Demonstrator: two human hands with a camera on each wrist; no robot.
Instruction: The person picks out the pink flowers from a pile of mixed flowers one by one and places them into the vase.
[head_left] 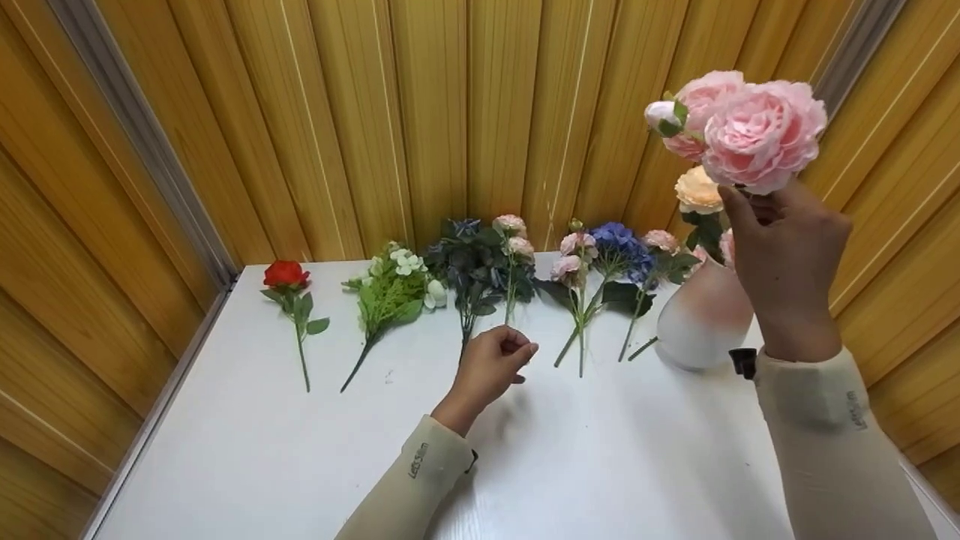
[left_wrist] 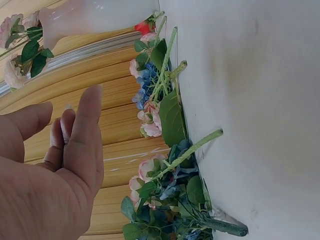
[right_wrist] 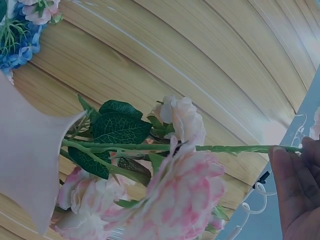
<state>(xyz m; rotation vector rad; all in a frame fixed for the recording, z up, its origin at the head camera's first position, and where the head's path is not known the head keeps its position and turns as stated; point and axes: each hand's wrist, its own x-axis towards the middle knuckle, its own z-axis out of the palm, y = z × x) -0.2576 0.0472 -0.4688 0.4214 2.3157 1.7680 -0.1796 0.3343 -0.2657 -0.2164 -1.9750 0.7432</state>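
Observation:
My right hand pinches the stem of a pink artificial peony just beneath its blooms, high at the right. In the right wrist view the long green stem runs from the fingertips to the mouth of the white-and-pink vase, where its lower end is out of sight. Other flowers stand in that vase, among them a cream bloom and a pink-edged one. Over the middle of the table my left hand has loosely bent fingers and holds nothing.
Along the table's back edge lie a red rose, a white-and-green bunch, a dark bunch, pale pink flowers and a blue hydrangea. Wood-look panels rise behind and on both sides.

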